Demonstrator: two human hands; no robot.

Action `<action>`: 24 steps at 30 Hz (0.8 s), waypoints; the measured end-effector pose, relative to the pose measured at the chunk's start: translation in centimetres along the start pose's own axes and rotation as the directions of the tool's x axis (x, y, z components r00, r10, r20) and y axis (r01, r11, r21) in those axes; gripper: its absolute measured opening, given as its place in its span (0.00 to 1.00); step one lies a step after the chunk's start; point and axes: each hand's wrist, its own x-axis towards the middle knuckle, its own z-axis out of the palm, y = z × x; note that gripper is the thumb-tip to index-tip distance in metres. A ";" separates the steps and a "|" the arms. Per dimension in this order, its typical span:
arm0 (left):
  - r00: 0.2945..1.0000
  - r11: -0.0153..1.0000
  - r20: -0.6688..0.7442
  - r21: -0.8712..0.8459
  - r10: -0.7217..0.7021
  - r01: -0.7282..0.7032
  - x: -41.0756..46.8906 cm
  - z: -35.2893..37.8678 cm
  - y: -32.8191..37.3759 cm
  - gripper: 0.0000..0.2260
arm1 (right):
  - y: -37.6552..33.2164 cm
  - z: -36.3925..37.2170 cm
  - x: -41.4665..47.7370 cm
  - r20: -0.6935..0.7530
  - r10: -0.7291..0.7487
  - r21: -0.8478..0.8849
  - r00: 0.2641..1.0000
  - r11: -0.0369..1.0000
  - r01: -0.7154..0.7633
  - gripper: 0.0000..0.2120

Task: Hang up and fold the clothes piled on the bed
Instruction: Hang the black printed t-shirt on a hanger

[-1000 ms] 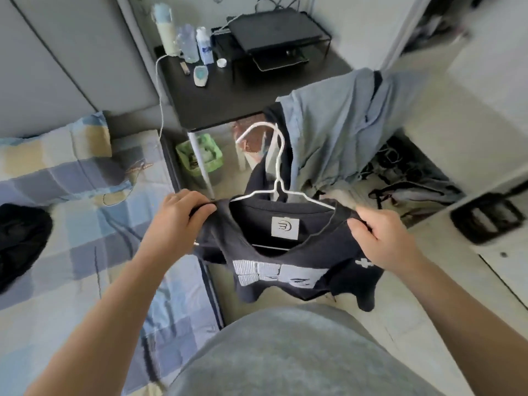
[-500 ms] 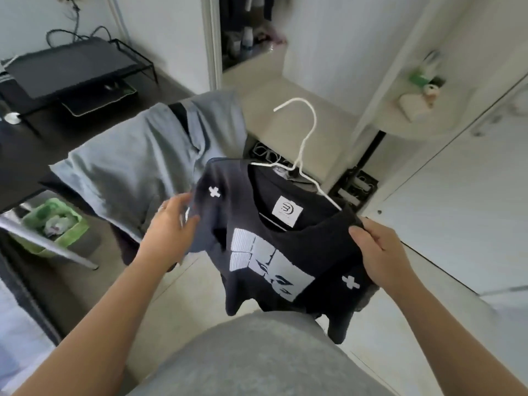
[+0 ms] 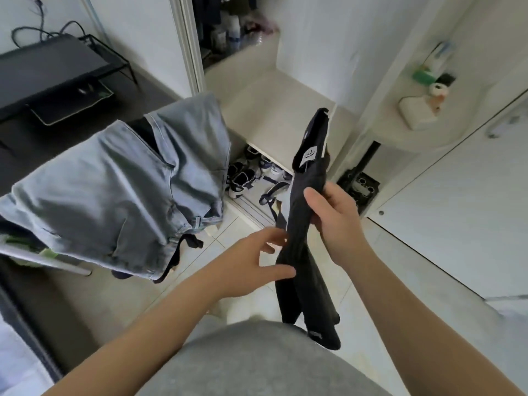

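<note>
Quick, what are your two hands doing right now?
Left hand: open, fingers touching the black T-shirt.
Right hand: closed, holding the black T-shirt.

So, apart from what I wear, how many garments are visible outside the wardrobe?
2: the black T-shirt gripped by the right hand, and the light blue jeans draped at the left. Something dark under the jeans may be another.

One dark T-shirt (image 3: pixel 307 230), with one white label (image 3: pixel 310 153). One pair of pale blue jeans (image 3: pixel 123 190). Two hands, the left hand (image 3: pixel 251 261) and the right hand (image 3: pixel 335 215). One black stand (image 3: pixel 51 67) on the worktop (image 3: pixel 23 144) at far left. Several shoes (image 3: pixel 243 178) in the far closet (image 3: pixel 285 90), too jumbled to count.
</note>
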 end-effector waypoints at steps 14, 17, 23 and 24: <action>0.924 0.963 -0.306 0.211 0.230 -0.170 10.5 -12.4 2.4 0.04 | -8.6 4.7 15.5 -0.121 -0.355 -0.130 0.927 0.931 0.340 0.13; 0.905 0.937 -0.296 0.260 0.306 -0.231 12.7 -17.5 3.5 0.04 | -11.5 5.9 19.6 -0.157 -0.410 -0.117 0.898 0.911 0.395 0.13; 0.845 0.865 -0.273 0.351 0.460 -0.358 17.8 -28.4 8.1 0.08 | -18.9 8.3 27.4 -0.253 -0.500 -0.105 0.828 0.865 0.490 0.12; 0.824 0.848 -0.281 0.369 0.492 -0.380 18.5 -30.0 9.3 0.07 | -20.5 8.6 28.5 -0.254 -0.517 -0.107 0.818 0.855 0.507 0.13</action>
